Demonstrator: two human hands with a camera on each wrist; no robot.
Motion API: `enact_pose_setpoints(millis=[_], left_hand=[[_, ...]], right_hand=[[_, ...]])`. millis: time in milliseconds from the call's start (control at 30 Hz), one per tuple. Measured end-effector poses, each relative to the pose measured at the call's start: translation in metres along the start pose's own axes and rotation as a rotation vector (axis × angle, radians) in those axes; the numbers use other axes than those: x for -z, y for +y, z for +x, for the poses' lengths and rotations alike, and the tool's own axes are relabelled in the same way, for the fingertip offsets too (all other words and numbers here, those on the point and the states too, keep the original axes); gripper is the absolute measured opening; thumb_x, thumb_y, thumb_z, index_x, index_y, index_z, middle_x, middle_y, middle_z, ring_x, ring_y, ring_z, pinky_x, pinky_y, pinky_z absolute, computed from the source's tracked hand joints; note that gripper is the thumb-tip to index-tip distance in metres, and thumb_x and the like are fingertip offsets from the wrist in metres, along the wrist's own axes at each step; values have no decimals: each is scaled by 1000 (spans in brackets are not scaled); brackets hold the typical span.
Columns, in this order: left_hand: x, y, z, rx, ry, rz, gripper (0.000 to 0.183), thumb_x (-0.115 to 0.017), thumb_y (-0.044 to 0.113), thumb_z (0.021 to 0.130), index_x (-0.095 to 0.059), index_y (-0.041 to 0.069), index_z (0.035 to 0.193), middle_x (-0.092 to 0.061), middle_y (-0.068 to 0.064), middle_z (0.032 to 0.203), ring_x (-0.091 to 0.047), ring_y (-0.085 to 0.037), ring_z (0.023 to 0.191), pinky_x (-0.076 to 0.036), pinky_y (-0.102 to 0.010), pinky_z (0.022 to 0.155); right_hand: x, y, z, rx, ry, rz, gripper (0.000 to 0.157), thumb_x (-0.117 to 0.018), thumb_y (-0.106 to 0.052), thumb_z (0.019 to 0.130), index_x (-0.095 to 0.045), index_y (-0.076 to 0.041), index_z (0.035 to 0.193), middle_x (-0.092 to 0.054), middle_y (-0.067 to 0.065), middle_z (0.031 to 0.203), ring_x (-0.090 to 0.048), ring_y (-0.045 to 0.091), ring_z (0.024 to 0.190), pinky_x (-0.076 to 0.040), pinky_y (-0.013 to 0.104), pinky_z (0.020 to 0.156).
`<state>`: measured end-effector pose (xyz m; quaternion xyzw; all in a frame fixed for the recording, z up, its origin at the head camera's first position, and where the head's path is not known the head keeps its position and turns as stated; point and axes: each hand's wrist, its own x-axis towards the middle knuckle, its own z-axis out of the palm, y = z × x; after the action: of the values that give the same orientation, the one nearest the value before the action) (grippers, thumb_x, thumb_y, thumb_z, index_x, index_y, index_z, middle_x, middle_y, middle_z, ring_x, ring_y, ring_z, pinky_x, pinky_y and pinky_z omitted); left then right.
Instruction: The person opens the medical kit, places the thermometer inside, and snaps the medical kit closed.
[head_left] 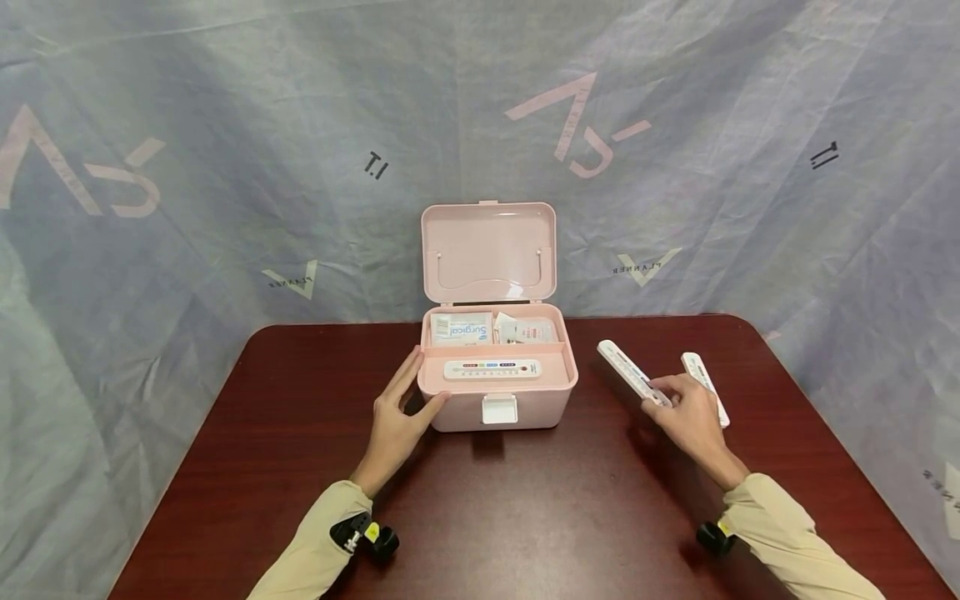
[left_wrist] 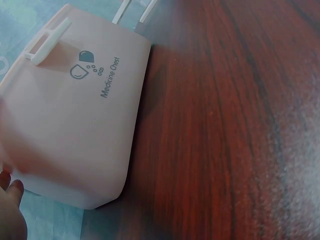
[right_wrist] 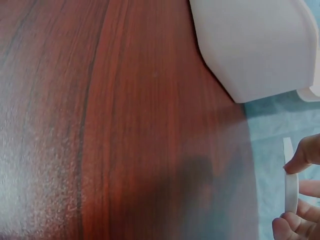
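Note:
A pink medicine chest (head_left: pixel 457 410) stands with its lid (head_left: pixel 489 250) raised; the left wrist view shows "Medicine Chest" printed on its front. My left hand (head_left: pixel 397 421) rests against its left front corner, fingers fairly straight along the side and thumb at the front. One white thermometer strip (head_left: pixel 492 369) with coloured bands lies in the chest's front compartment. To the right of the chest, my right hand (head_left: pixel 690 417) pinches a second thermometer (head_left: pixel 624 365) near one end, held above the table. A third thermometer (head_left: pixel 697 371) lies beyond that hand, partly hidden by it.
In the chest's back compartment are a packet marked "Surgical" (head_left: pixel 461 327) and a clear-and-white package (head_left: pixel 528 330). The dark red wooden table (head_left: pixel 510 517) ends at the back against a grey printed cloth (head_left: pixel 345 108). A white latch (head_left: pixel 499 410) hangs on the chest's front.

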<state>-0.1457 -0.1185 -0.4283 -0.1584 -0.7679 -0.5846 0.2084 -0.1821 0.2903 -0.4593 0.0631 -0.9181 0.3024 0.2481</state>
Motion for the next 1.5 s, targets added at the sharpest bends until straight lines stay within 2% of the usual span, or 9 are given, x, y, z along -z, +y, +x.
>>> enact_pose_setpoints(millis=[333,633,733,967,1233,1500], left_hand=[[0,-2,0,-1,-3,14,68,-75,4,80,-42,-5,139,-37,-19,146,-35,-33,134,-34,-43,103],[0,-2,-1,3,-4,18,68,-75,2,80,-41,-6,139,-37,-15,147,-35,-32,134,-34,-47,103],[1,-2,-1,3,-2,24,68,-75,2,80,-42,-6,139,-37,-13,147,-35,-32,134,-35,-45,103],[0,-4,-1,-9,0,16,68,-75,2,80,-42,-6,138,-38,-20,145,-35,-33,134,-35,-38,104],[0,-3,-1,-15,1,4,67,-75,5,81,-42,-6,138,-38,-17,146,-35,-31,134,-34,-36,104],[0,-3,-1,-24,4,-2,67,-75,5,81,-42,-6,138,-37,-21,146,-35,-32,134,-34,-37,104]], right_hand=[[9,-12,3,20,7,32,25,-76,-5,62,-72,-3,87,-52,5,66,-40,4,55,-32,21,50],[16,-23,8,26,4,58,25,-76,-4,63,-72,-6,88,-51,5,67,-41,6,56,-32,19,48],[17,-26,9,28,2,59,26,-77,-5,63,-72,-7,88,-51,4,67,-42,8,57,-32,19,48],[19,-31,11,37,3,84,27,-78,-5,62,-73,-8,89,-51,4,66,-43,14,58,-31,19,48],[24,-40,11,62,-13,115,27,-76,-3,63,-73,-9,89,-55,2,71,-45,16,60,-31,17,49],[30,-50,15,142,-26,133,27,-75,0,64,-73,-9,89,-57,-2,76,-44,14,60,-31,18,51]])
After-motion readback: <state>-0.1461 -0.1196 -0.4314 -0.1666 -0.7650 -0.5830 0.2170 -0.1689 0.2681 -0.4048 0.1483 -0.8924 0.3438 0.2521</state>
